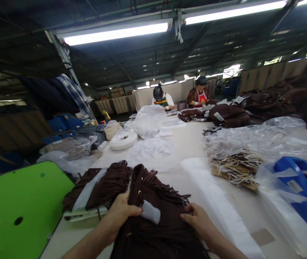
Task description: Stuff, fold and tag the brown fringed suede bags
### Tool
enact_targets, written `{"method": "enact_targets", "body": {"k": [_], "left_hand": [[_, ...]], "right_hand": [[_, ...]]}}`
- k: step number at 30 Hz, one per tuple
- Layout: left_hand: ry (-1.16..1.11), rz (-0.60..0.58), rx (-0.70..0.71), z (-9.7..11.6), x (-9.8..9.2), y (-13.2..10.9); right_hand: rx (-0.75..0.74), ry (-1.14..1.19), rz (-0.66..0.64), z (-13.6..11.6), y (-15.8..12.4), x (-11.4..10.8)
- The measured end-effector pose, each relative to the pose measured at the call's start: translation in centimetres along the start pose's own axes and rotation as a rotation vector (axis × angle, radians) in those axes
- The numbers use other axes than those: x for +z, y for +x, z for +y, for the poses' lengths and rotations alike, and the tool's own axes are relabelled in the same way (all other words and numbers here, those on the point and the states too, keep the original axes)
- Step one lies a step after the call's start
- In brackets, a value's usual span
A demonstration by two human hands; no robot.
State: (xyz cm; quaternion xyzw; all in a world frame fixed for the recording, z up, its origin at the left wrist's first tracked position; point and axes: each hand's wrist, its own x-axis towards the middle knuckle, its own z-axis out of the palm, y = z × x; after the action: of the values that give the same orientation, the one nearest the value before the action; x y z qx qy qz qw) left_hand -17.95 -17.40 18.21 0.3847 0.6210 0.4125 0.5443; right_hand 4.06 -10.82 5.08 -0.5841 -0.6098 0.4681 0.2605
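A dark brown fringed bag [166, 233] with small gold eyelets lies in front of me at the near edge of the table. My left hand [122, 210] grips its left side, the thumb reaching to a small white wrapping [150, 212] on the bag's front. On the other side, my right hand [196, 217] pinches the fringed right edge between thumb and fingers. Left of the bag sits a folded dark brown fringed bundle [106, 185] with a pale strip across it, resting on white sheets. The bag's lower end runs out of view.
A bright green panel [21, 208] stands at the left. To the right lie white plastic sleeves [212, 194], tan pieces with white cords [235, 165] and a blue tape dispenser [299, 187]. Farther back are a white roll [123, 141], brown bags [277, 100] and two people.
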Motion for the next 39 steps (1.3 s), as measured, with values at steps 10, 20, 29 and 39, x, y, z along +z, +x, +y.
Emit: {"method": "enact_targets", "body": {"k": [10, 20, 29, 39], "left_hand": [[0.475, -0.54, 0.167, 7.9, -1.8, 0.7], [0.765, -0.526, 0.179, 7.7, 0.7, 1.4], [0.533, -0.657, 0.087, 8.8, -1.9, 0.0], [0.595, -0.689, -0.002, 8.4, -2.4, 2.0]], "right_hand": [[-0.596, -0.122, 0.396, -2.5, -7.5, -2.3], [-0.714, -0.264, 0.469, -6.8, -5.1, -2.8], [-0.367, 0.087, 0.157, -7.2, -6.8, -7.0], [-0.054, 1.003, -0.26, -8.5, -8.9, -8.2]]}}
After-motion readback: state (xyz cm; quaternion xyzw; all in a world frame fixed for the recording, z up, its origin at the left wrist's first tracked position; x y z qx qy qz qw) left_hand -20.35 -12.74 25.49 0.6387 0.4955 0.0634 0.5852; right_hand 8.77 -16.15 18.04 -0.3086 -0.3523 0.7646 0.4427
